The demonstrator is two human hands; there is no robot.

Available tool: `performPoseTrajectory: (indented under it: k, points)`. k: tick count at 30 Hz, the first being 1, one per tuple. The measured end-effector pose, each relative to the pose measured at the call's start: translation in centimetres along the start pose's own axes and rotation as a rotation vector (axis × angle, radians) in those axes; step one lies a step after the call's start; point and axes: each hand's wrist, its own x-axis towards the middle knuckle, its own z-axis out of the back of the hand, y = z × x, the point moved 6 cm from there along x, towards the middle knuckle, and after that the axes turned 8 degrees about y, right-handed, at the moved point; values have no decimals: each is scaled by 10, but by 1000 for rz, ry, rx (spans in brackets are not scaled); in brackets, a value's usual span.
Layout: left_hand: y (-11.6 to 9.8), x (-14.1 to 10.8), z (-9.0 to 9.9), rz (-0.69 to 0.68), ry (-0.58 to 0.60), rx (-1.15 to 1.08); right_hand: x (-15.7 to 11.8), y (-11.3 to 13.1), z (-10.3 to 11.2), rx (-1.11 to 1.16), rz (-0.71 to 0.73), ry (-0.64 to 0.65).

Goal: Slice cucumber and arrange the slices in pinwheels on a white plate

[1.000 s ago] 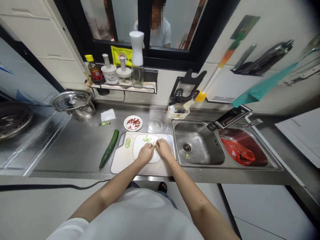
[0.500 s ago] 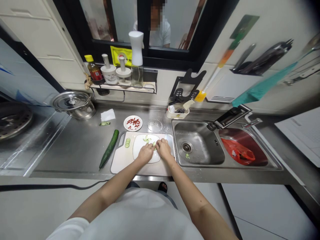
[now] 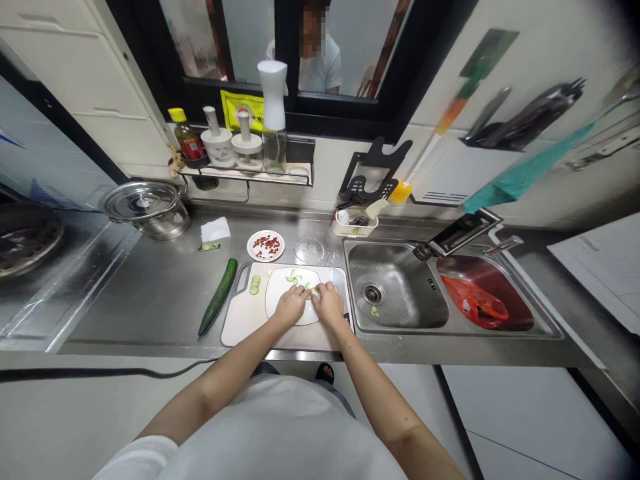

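A white plate (image 3: 275,288) lies on a pale cutting board (image 3: 245,325), with thin cucumber slices (image 3: 294,277) fanned out on its far part. My left hand (image 3: 293,305) is over the plate's middle, its fingers curled down and pressed on a cucumber slice. Right beside it, my right hand (image 3: 328,305) bends its fingers onto the slices (image 3: 311,289) between both hands. The fingertips partly hide these pieces. A short row of cucumber rounds (image 3: 255,285) lies at the board's left, and a long whole cucumber (image 3: 218,299) rests on the counter next to the board.
Behind the board stands a small plate of chopped red bits (image 3: 265,255). A sink (image 3: 400,320) with a faucet (image 3: 457,235) is at the right, a red bag (image 3: 475,303) in its second basin. A lidded pot (image 3: 150,210) and a white paper (image 3: 215,229) stand at the left.
My right hand has shifted slightly, its fingers now lower and more bent over, uncovering more of the slices between my hands. My left hand stays almost in place.
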Motion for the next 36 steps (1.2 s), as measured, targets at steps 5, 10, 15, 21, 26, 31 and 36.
performPoseTrajectory:
  k: [5, 10, 15, 21, 26, 31, 36]
  points:
    - [-1, 1, 0, 0, 31, 53, -4, 1, -1, -46, 3, 16]
    - [-1, 3, 1, 10, 42, 66, -3, -1, 0, -36, 25, 7]
    - [0, 4, 1, 9, 52, 69, -4, 1, 0, -48, 6, -7]
    - [0, 4, 1, 9, 74, 77, -2, 3, 1, -58, -3, -7]
    - [-1, 3, 2, 7, 65, 87, 1, 2, 3, -45, 4, 8]
    - [-1, 3, 2, 13, 83, 94, 1, 2, 4, -36, 1, 15]
    - [-1, 2, 3, 11, 80, 77, -1, 2, 3, -3, 8, 3]
